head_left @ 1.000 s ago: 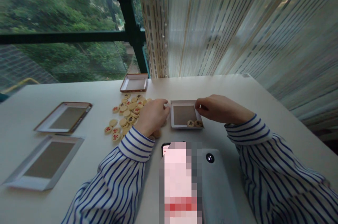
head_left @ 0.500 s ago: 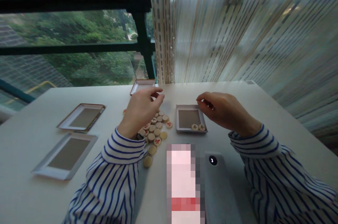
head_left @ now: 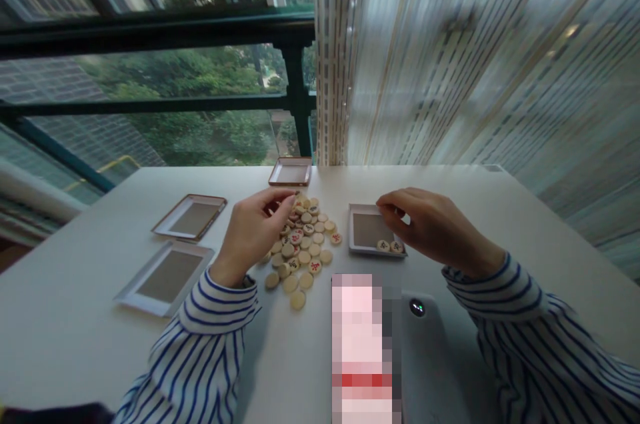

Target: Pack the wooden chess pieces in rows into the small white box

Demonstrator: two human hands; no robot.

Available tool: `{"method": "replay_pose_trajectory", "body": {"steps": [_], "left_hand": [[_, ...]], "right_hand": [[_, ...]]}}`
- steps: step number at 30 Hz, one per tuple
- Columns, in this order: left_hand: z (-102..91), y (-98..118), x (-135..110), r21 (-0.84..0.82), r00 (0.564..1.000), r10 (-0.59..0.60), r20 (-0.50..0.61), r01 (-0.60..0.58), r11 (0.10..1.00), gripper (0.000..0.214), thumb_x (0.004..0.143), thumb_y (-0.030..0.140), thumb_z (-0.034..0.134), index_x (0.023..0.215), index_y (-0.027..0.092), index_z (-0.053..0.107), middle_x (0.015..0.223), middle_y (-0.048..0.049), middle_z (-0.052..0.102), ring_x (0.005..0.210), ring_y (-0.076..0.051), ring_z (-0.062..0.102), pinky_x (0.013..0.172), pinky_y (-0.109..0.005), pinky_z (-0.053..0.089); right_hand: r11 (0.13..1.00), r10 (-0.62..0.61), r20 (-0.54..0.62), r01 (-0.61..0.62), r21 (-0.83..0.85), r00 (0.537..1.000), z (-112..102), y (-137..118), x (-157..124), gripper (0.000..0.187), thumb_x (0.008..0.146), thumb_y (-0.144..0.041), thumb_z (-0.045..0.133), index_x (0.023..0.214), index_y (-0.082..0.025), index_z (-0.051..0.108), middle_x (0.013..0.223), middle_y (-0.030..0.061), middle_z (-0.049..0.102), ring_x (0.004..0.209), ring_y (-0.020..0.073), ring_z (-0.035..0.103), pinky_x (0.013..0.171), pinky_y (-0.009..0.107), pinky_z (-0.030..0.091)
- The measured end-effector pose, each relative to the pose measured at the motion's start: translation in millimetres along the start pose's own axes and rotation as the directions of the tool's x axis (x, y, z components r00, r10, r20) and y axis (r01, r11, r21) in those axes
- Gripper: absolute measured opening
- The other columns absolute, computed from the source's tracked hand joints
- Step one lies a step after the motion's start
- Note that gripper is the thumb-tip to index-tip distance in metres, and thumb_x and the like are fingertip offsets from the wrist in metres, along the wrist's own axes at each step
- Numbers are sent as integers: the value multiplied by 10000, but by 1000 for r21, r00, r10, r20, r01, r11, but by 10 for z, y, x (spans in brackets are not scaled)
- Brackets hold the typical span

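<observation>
A loose pile of round wooden Chinese chess pieces [head_left: 305,244] lies on the table, several showing red or black characters. At the pile's far left side is my left hand [head_left: 257,224], thumb and forefinger drawn together over the pieces; whatever they pinch is too small to make out. My right hand [head_left: 425,221] hovers over the right edge of a small grey tray [head_left: 354,247]. Its fingers are curled in against the thumb, and their tips hide anything between them. Two chess pieces with black characters [head_left: 389,247] rest in that tray's near right corner.
Two shallow trays stand at the left, one brown-rimmed [head_left: 159,235] and one white-rimmed [head_left: 125,305]. Another brown-rimmed tray [head_left: 271,182] sits at the table's back edge. In front lie a pixelated object [head_left: 357,344] and a light-coloured device [head_left: 425,351]. A curtain [head_left: 400,57] hangs behind.
My left hand has moved toward the pile's far left side, and its thumb and forefinger have closed. My right hand stays by the tray. The view has shifted, revealing more of the pile.
</observation>
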State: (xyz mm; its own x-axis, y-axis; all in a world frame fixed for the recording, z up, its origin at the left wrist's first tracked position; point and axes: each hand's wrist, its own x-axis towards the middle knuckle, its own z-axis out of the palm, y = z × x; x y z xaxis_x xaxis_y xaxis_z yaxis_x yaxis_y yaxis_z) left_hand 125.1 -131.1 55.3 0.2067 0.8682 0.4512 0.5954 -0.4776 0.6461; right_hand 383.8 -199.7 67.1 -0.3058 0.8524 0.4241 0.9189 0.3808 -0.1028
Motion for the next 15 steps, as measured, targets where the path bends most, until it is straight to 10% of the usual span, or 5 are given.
{"method": "replay_pose_trajectory", "body": {"steps": [15], "left_hand": [[-81, -449, -304, -27, 997, 21, 78, -19, 999, 259, 811, 354, 527, 939, 167, 652, 868, -53, 674, 718, -133, 590, 667, -252, 504]], "right_hand": [[985, -143, 121, 129, 115, 982, 159, -285, 61, 150, 859, -212, 449, 903, -167, 585, 802, 57, 617, 729, 143, 543, 658, 262, 401]]}}
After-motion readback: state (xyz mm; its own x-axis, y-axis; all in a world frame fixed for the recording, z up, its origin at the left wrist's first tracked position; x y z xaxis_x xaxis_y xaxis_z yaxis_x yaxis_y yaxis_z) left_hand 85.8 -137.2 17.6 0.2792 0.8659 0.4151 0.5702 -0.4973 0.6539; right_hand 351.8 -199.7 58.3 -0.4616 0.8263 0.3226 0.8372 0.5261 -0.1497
